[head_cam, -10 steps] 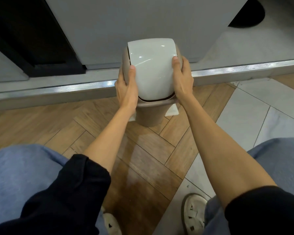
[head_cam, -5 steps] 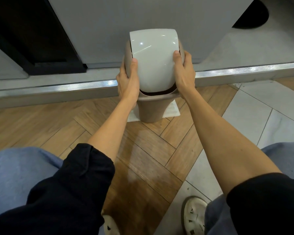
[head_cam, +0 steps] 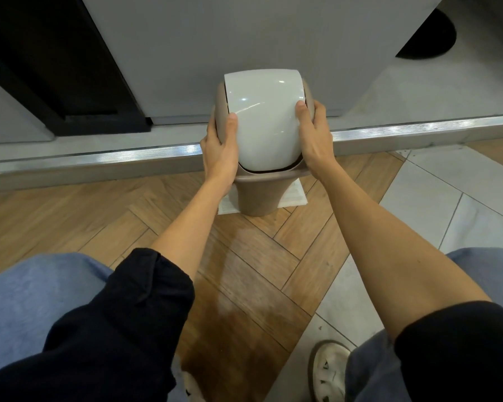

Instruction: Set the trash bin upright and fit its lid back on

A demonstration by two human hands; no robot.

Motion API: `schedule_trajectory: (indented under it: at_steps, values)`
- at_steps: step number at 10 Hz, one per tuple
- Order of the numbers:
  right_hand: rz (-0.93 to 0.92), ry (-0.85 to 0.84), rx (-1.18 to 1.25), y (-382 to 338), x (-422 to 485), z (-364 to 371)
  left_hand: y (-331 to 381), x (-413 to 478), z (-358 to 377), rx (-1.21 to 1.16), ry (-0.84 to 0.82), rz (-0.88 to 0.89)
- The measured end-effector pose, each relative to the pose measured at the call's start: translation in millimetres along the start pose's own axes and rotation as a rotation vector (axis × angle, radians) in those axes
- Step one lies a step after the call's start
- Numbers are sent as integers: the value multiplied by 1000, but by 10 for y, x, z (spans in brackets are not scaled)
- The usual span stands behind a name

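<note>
Trash bin (head_cam: 256, 195) stands upright on the floor directly ahead of both my hands, taupe body narrowing toward its base; its base rests on a white sheet of paper (head_cam: 294, 195), corners of which show to either side just below my wrists. Lid (head_cam: 263, 120) sits on top of the bin: a taupe collar carrying a glossy white swing flap; a thin dark gap shows along the near edge of the flap above the bin rim, so I cannot tell whether the lid is fully seated. My left hand (head_cam: 219, 149) clasps the left side of the lid, thumb lying on the white flap, fingers wrapped around the collar out of sight; my right hand (head_cam: 314, 134) clasps the right side in mirror fashion, thumb on the flap, fingers curled behind the collar. Both hands closed around the lid, the lid held between them. Beyond my hands runs a bright metal threshold strip (head_cam: 99, 158), and behind the bin a grey panel (head_cam: 244, 33); beneath my forearms lies herringbone wood flooring (head_cam: 259, 271), with pale tiles (head_cam: 424, 204) to the right of my right arm. Black sleeves (head_cam: 122, 329) pushed up to both elbows; near my right elbow, a white shoe (head_cam: 328, 369).
</note>
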State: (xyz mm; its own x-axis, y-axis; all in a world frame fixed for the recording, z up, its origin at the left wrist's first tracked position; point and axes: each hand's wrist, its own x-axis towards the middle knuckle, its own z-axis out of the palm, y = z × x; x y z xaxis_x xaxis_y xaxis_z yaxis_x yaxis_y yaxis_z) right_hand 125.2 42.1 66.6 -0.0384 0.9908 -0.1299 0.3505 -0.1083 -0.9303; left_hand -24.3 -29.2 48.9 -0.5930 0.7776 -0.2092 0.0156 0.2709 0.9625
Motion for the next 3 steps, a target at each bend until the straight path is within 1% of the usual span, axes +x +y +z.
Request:
schedule_trajectory:
  at_steps: [1, 2, 3]
  values:
    - [54, -82, -42, -96, -17, -71, 121, -23, -68, 76, -39, -20]
    - [165, -139, -149, -277, -81, -195, 345, -109, -199, 230, -79, -115]
    - [187, -171, -276, -564, -170, -395, 729, -227, -360, 371, -106, -133]
